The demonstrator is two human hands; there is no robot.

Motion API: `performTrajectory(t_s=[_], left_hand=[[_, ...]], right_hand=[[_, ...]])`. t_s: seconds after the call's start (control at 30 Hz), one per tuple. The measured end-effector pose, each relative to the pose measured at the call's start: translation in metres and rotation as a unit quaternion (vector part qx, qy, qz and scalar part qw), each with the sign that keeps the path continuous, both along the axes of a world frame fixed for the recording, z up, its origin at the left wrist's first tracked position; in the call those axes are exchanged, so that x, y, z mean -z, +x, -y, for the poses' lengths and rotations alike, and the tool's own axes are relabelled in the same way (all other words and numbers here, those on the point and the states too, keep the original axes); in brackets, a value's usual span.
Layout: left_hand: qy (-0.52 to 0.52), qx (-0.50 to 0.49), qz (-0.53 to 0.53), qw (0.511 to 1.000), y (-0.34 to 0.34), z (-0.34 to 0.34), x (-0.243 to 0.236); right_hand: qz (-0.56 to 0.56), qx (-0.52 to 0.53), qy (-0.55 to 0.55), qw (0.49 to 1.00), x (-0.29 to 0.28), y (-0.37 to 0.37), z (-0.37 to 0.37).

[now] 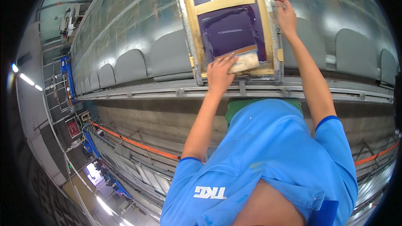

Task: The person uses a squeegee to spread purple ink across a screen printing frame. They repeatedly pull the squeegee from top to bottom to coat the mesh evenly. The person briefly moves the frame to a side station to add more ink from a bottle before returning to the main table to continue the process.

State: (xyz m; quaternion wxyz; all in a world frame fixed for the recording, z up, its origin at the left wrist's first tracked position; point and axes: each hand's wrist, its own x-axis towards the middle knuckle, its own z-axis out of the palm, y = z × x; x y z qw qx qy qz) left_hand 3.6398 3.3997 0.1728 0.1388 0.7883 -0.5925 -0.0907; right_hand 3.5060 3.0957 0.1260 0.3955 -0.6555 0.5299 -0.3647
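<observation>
A screen printing frame (264, 16), edged with yellowish tape and metal rails, lies ahead of me over the long table. Dark purple ink (230, 31) coats its mesh, with a glossy wet patch in the middle. Near the frame's close end, my left hand (222, 73) is closed round the left part of a squeegee (246, 60) with a pale, stained handle; its blade edge faces away from me. My right hand (287, 19) is at the frame's right side, fingers bent against the metal rail. Part of the squeegee is hidden under my left fingers.
Grey rounded panels (354, 54) lie in a row along the table on both sides of the frame. A metal rail (159, 92) runs along the table's near edge. Behind me, an orange pipe (138, 141) follows another long table.
</observation>
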Motion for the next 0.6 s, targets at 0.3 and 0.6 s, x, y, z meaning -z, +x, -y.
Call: performTrajectory(t_s=[0.3,0.6], left_hand=[[0.018,-0.012,0.008,1.0,0.121,-0.071,0.002],[0.02,-0.006,0.023,1.0,0.125,-0.122,0.004]], right_hand=[[0.041,0.004,0.061,0.997,0.014,0.116,-0.086],[0.008,0.012,0.092,0.996,0.01,0.131,-0.096]])
